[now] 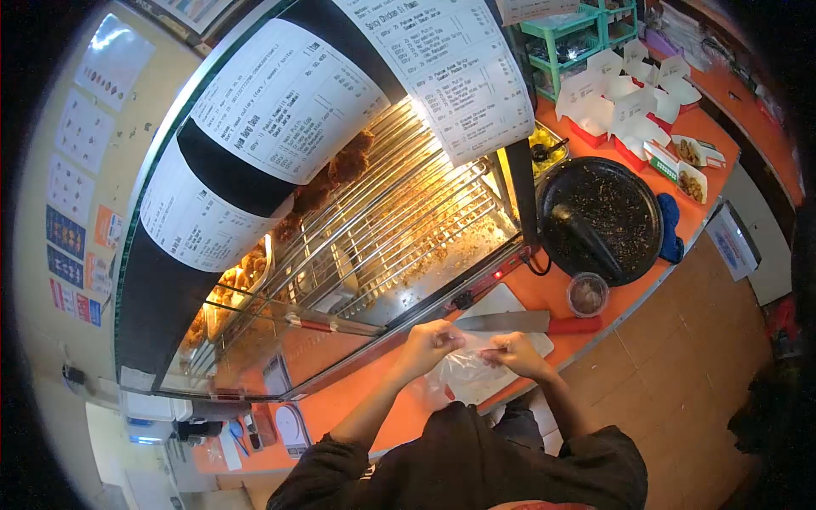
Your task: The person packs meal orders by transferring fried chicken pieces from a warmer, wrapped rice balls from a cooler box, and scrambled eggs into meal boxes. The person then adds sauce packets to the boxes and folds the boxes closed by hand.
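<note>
A clear plastic bag (456, 374) hangs between my hands over a white cutting board (497, 306). My left hand (432, 344) pinches one side of the bag's top, and my right hand (512, 353) pinches the other side. Just beyond them a large knife (510, 322) with a red handle lies across the board. Near the handle's end stands a small lidded tub (587, 295) with brown contents.
A lit warmer with wire racks (408, 212) and fried food stands ahead, papers hanging on it. At the right are a black round pan (600, 221), a blue cloth (670, 228) and open boxes (633, 119). A scale (291, 427) sits lower left.
</note>
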Motion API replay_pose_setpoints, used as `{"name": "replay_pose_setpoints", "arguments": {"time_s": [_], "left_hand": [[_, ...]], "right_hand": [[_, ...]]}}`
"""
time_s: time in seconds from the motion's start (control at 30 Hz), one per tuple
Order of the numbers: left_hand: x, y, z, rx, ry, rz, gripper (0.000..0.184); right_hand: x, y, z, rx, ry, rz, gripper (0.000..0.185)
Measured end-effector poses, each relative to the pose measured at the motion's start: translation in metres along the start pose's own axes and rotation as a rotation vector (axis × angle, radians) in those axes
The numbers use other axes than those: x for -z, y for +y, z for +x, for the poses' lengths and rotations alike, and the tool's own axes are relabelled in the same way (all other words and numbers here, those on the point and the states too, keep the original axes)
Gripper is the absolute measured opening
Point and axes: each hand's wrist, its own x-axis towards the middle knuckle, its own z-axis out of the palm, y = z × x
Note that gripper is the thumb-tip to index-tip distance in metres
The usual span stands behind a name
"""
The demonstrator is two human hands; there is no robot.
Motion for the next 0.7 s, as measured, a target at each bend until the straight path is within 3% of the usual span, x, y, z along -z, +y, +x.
{"name": "replay_pose_setpoints", "arguments": {"time_s": [0.03,0.07,0.1,0.13,0.17,0.2,0.23,0.27,0.3,0.37,0.43,0.5,0.63,0.7], "left_hand": [[-0.003,-0.003,0.0,0.0,0.001,0.001,0.013],[-0.008,-0.009,0.0,0.067,0.03,-0.211,0.012],[-0.01,-0.01,0.0,0.133,0.058,-0.423,0.012],[-0.011,-0.009,0.0,0.134,0.059,-0.424,0.012],[-0.011,-0.007,-0.001,0.169,0.1,-0.249,0.014],[-0.011,-0.003,-0.002,0.204,0.139,-0.073,0.015],[-0.012,0.002,-0.002,0.203,0.137,-0.073,0.015],[-0.015,0.008,-0.004,0.14,0.148,0.127,0.017],[-0.016,0.01,-0.004,0.075,0.158,0.327,0.019],[-0.021,-0.005,-0.007,0.06,0.144,0.32,0.019],[-0.019,-0.006,-0.007,0.046,0.131,0.317,0.02],[-0.014,-0.001,-0.007,0.114,0.065,0.047,0.019],[-0.002,-0.014,-0.014,0.218,-0.122,-0.057,0.023],[-0.002,-0.021,-0.016,0.311,-0.139,-0.431,0.023]], "right_hand": [[0.001,0.001,0.0,-0.026,-0.015,0.15,0.018],[0.005,0.005,0.001,-0.025,-0.017,0.149,0.018],[0.01,0.009,0.002,-0.019,-0.056,0.051,0.019],[0.013,0.011,0.003,-0.014,-0.094,-0.048,0.021],[0.011,0.011,0.006,-0.014,-0.095,-0.047,0.021],[0.005,0.006,0.009,0.196,0.105,-0.077,0.022],[0.001,0.0,0.012,0.301,0.204,-0.087,0.023],[-0.004,-0.006,0.014,0.404,0.308,-0.107,0.024],[-0.007,-0.015,0.015,0.382,0.236,-0.02,0.023],[-0.007,-0.015,0.016,0.36,0.164,0.067,0.023],[-0.006,0.0,0.02,0.136,0.051,0.074,0.021],[0.0,0.006,0.022,0.138,0.092,0.052,0.019],[0.009,0.019,0.022,0.138,0.163,0.108,0.013],[0.011,0.015,0.018,0.159,0.172,0.11,0.013]]}}
